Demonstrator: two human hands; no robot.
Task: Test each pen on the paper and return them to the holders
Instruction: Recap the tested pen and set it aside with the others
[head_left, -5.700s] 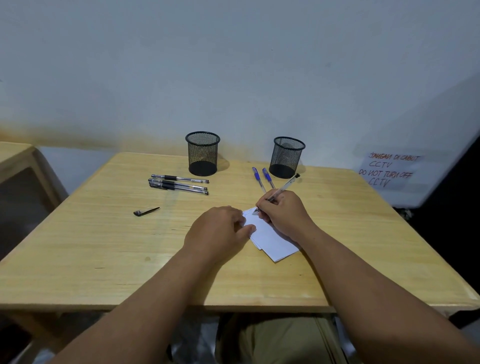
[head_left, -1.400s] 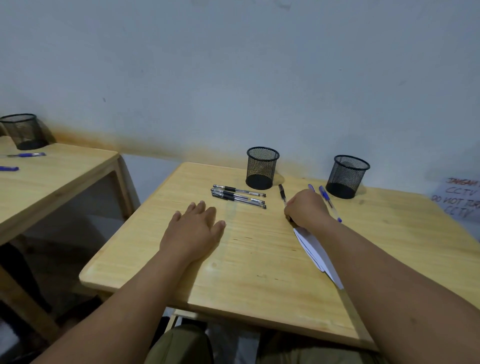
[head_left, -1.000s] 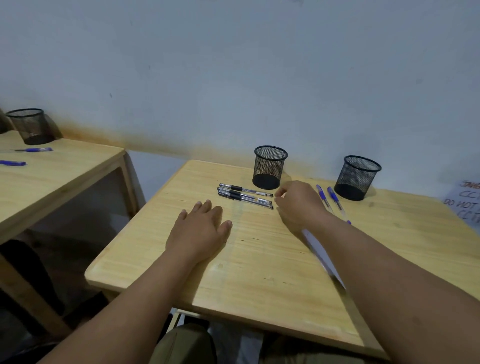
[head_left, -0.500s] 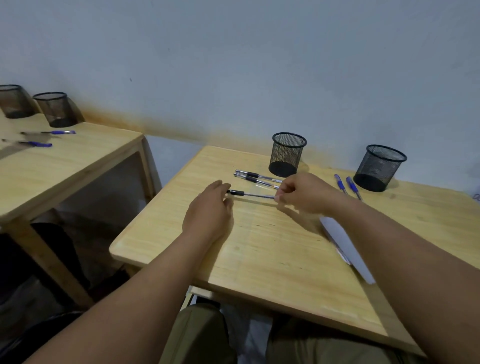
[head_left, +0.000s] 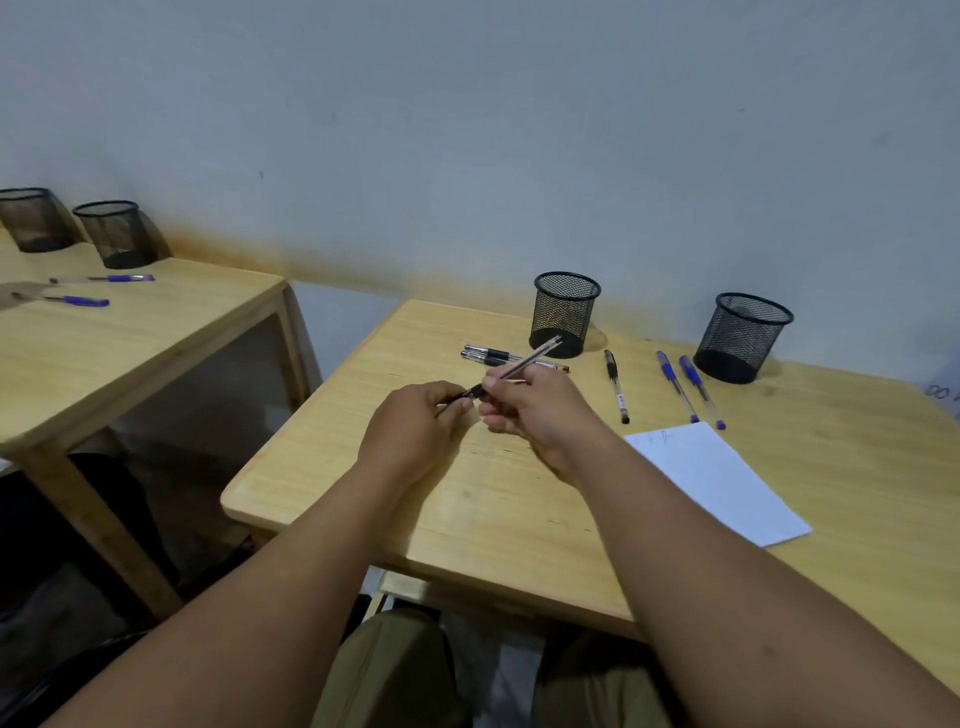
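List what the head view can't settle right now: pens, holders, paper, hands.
- Held pen: cap end hidden between the left hand and right hand; whether the cap is off can't be told.
- Marks on the paper: too small to read.
- Left holder, right holder: mesh and angle hide the insides.
- Two black pens: right ends hidden by the right hand.

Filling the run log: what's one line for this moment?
phase: uncapping | right hand: holds black pen | left hand: pinches its cap | paper: on table | holders: no pens seen
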